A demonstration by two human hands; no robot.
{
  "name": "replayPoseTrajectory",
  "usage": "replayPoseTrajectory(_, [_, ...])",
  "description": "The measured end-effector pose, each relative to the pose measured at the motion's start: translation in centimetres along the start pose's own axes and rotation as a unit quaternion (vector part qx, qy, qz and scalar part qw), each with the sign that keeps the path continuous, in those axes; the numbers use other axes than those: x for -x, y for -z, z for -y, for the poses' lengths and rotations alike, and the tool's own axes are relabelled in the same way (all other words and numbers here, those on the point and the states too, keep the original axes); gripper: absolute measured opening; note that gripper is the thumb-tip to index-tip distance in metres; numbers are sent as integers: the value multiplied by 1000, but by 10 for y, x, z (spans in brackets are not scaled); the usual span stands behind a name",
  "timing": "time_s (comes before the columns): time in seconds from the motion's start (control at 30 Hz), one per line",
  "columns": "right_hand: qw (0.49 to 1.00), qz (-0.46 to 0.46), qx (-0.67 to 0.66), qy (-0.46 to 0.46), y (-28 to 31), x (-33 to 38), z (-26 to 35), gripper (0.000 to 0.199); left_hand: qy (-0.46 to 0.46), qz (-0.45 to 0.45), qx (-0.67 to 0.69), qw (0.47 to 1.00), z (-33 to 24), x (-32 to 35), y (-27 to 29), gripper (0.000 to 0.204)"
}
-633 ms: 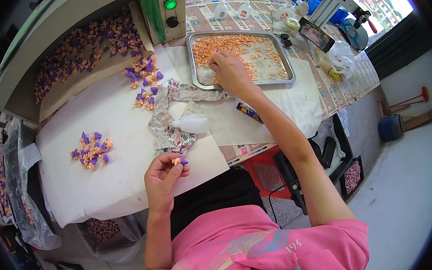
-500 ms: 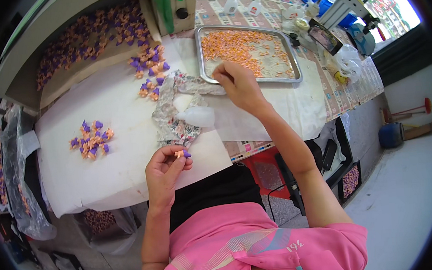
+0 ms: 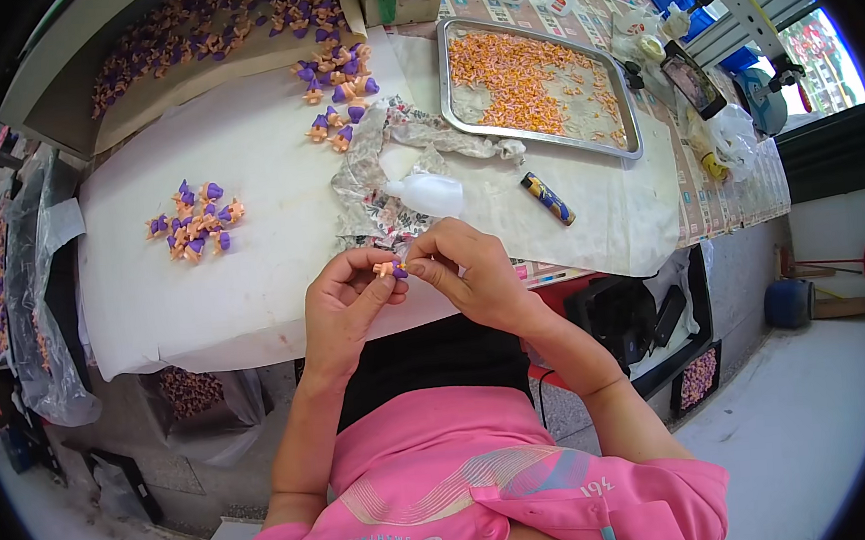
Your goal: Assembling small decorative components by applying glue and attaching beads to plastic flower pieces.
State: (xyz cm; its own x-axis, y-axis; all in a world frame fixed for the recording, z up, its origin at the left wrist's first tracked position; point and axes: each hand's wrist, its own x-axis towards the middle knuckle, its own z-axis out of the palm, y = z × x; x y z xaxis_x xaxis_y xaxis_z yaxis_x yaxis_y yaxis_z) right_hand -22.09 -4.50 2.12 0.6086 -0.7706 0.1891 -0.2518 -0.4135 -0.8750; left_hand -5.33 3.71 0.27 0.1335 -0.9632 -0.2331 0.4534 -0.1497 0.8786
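My left hand (image 3: 337, 307) pinches a small peach-coloured figurine with a purple part (image 3: 388, 270) between thumb and fingers, just past the table's front edge. My right hand (image 3: 471, 272) meets it from the right, thumb and forefinger closed on a tiny orange-yellow piece (image 3: 405, 265) at the purple end. That piece is mostly covered by the fingertips. Beyond the hands lie a crumpled floral cloth (image 3: 356, 180) and, on it, a translucent white bottle (image 3: 429, 194). A metal tray (image 3: 544, 139) farther right holds many similar tiny orange and pink pieces.
A cluster of the same figurines (image 3: 197, 226) lies on the white paper at left, with more (image 3: 339, 86) near the machine opening. A dark patterned lighter (image 3: 549, 200) rests right of the bottle. A phone on a mount (image 3: 692, 81) stands at the far right.
My right hand has come from the tray's near edge down to the figurine in my left hand. The lighter, hidden before, now shows. The whole view has shifted slightly.
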Motion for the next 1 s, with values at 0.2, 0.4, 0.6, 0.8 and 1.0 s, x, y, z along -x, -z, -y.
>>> replayPoseTrajectory(0.2, [999,-1,28,43,-8,-2,-3,10,5,5,0,1000,1,1,6,20])
replayPoseTrajectory(0.4, [995,18,54,83,-11,-4,-10,10,10,16,-10,1000,3,1,12,21])
replayPoseTrajectory(0.6, [998,65,-9,-19,-10,-5,-11,10,15,29,-35,999,4,0,17,23])
replayPoseTrajectory(0.8, [996,66,-16,-56,-14,-4,-8,10,25,34,-19,999,5,-1,24,22])
replayPoseTrajectory(1.0, [996,58,62,23,-16,-5,-2,11,62,21,-26,998,1,2,25,21])
